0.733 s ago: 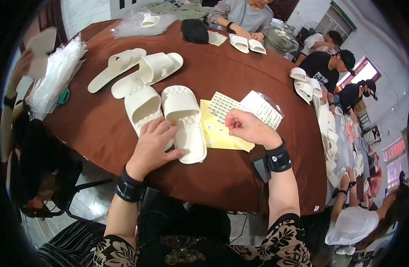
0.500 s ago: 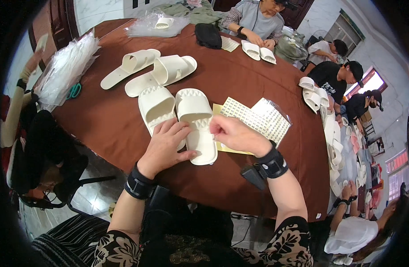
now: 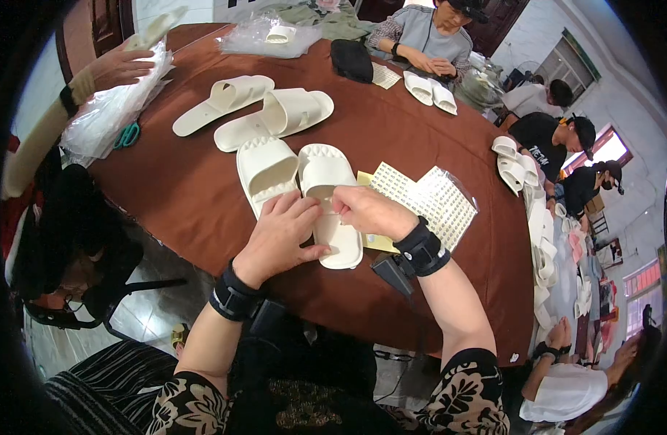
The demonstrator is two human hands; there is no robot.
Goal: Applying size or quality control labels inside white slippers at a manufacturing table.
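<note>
A pair of cream slide slippers lies in front of me with the toes pointing away, a left slipper [image 3: 264, 167] and a right slipper [image 3: 340, 246]. My left hand [image 3: 281, 233] rests across their inner edges, fingers spread, its thumb on the right slipper's insole. Over that insole, just below the strap, my right hand [image 3: 373, 210] is closed with its fingers curled and pressed together. Whatever may be between those fingertips is hidden. Beside my right wrist lie sheets of small printed stickers [image 3: 438, 206], partly over a yellow backing sheet [image 3: 380, 243].
Another slipper pair [image 3: 279, 119] lies beyond, near clear plastic bags [image 3: 108, 119] and green-handled scissors [image 3: 127, 135]. A co-worker's arm [image 3: 94, 94] reaches over the bags. Across the brown cloth [image 3: 391, 312], a person sits by a black pouch [image 3: 351, 60] and slippers [image 3: 431, 93]. More people line the right.
My right hand has shifted slightly inward over the insole, and my left hand stays on the slippers. At far left, the co-worker's arm has moved in over the bags, holding a pale slipper.
</note>
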